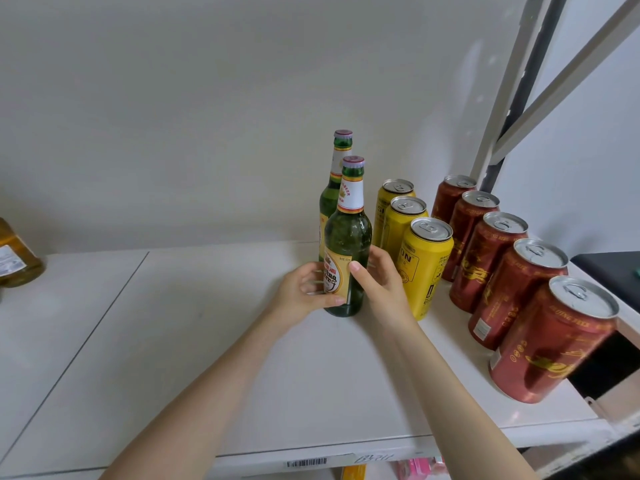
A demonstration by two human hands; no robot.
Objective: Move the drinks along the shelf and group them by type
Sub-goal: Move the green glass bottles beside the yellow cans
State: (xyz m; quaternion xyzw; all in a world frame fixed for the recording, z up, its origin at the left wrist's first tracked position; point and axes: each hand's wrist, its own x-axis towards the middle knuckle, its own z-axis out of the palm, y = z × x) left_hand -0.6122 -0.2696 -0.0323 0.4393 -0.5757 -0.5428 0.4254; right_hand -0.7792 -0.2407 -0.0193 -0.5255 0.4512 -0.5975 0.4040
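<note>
A green beer bottle [349, 244] with a yellow label stands upright on the white shelf [207, 341]. My left hand [304, 292] and my right hand [381, 278] both wrap its lower body, one on each side. A second green bottle [334, 181] stands directly behind it. To the right runs a row of three yellow cans [424, 265], front to back. Further right is a row of several red cans [550, 341], the nearest at the shelf's front right corner.
An amber bottle [15, 258] stands at the far left edge of the shelf. The wall is close behind the drinks. Slanted metal shelf struts [512, 98] rise at the back right. A barcode tag [306, 463] is on the shelf's front lip.
</note>
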